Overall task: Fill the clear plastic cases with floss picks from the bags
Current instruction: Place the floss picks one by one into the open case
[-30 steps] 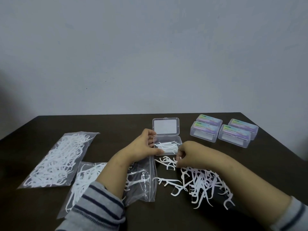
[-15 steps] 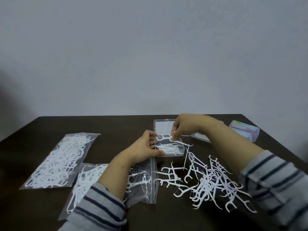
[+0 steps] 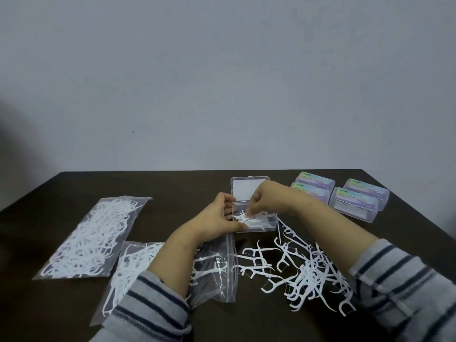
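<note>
Holding the open case (image 3: 256, 222) near the middle of the worktop's (image 3: 61, 304) far edge, the left hand (image 3: 217, 222) is gripping its left side, thumb curled along the near rim and fingers on the far rim. The right hand (image 3: 262, 202) is reaching into the case from above, fingertips pinched together on a pick (image 3: 243, 216) among the few picks lying inside. The case's lid (image 3: 246, 187) is lying flat behind it, hinged open toward the far edge.

Loose picks (image 3: 311, 270) are lying in a tangled heap on the worktop just in front of the case, toward the near right. An open bag (image 3: 214, 275) is lying beneath the left forearm, holding a few picks. A fuller bag (image 3: 130, 267) is lying to its left, partly under the striped sleeve (image 3: 148, 307). A third, full bag (image 3: 93, 238) is lying toward the left edge, slanted.

Four closed cases (image 3: 355, 202) with coloured labels are sitting in a cluster at the far right corner, well apart from the heap.
</note>
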